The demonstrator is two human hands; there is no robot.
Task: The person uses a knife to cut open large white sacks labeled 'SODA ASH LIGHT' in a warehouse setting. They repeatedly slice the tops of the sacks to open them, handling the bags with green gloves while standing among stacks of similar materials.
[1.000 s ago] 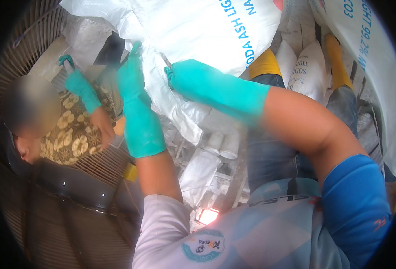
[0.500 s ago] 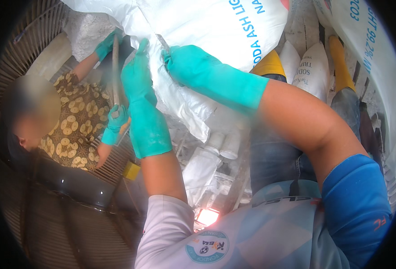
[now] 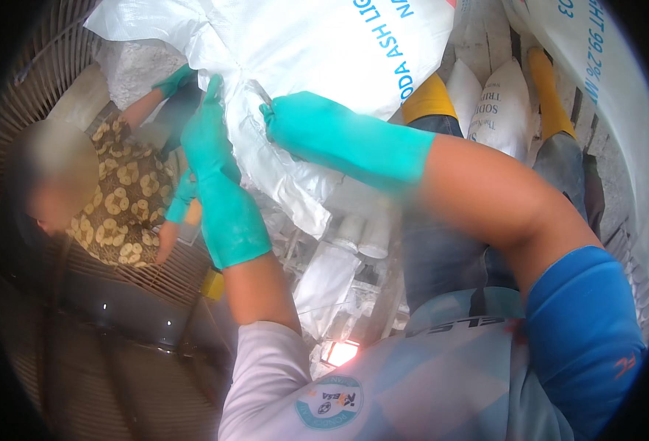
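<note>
A big white woven sack [image 3: 302, 51] with blue print lies before me at the top, with a crumpled flap [image 3: 273, 165] hanging down between my hands. My left hand [image 3: 208, 140], in a green rubber glove, is at the sack's left edge; its thumb points up and its other fingers look curled round the edge, partly hidden. Just right of it, my right hand [image 3: 287, 121], gloved alike, is closed round a thin grey tool [image 3: 258, 90] whose tip rests against the sack. The tool's handle is hidden in the fist, so its kind cannot be made out.
At left a co-worker in a patterned shirt [image 3: 118, 213] and green gloves [image 3: 181, 198] sits near a whitish lump [image 3: 144, 70]. Filled white sacks [image 3: 504, 110] and yellow boots [image 3: 552, 95] are at right. White-dusted pieces [image 3: 354, 231] lie below my hands.
The view has shifted slightly, so most things sit a little further left. My left hand has moved slightly left with the sack's edge. The co-worker's pole is no longer visible.
</note>
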